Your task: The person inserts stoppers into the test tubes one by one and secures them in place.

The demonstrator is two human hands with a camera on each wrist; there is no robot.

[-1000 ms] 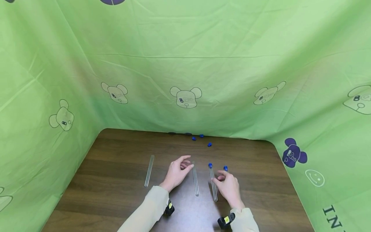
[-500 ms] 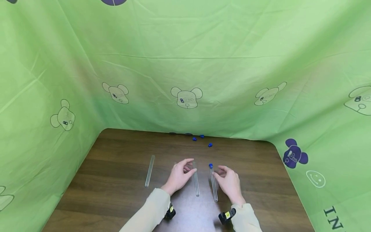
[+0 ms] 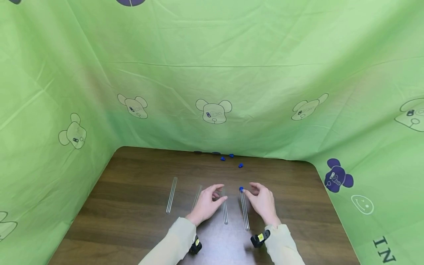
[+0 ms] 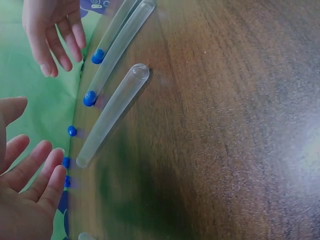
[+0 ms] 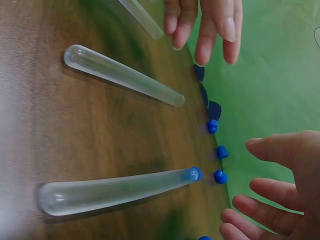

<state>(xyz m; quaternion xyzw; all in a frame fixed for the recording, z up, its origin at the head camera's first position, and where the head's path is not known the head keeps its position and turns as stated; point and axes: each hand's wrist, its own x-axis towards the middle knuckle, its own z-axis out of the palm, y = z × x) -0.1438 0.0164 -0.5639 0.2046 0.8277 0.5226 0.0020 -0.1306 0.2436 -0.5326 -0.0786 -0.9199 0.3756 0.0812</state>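
My left hand (image 3: 206, 204) hovers, fingers relaxed and slightly bent, over the upper end of an uncapped clear test tube (image 3: 225, 211). Nothing shows in its grasp in the left wrist view. My right hand (image 3: 262, 202) is beside the capped end of a test tube (image 3: 244, 213) with a blue cap (image 3: 241, 189). Its fingers are spread and hold nothing in the right wrist view. Another capped tube (image 4: 114, 31) lies beyond that one in the left wrist view; the right hand hides it in the head view.
Two more uncapped tubes lie left: one tube (image 3: 171, 195) in full view, another tube (image 3: 197, 197) partly behind the left hand. Several loose blue caps, including one cap (image 3: 240, 165), lie near the table's (image 3: 142, 173) back edge. Green cloth (image 3: 212, 81) surrounds the table.
My right hand has moved up along the capped tube toward its cap, covering the rightmost tube. My left hand has shifted slightly right and nearer me, uncovering part of a tube.
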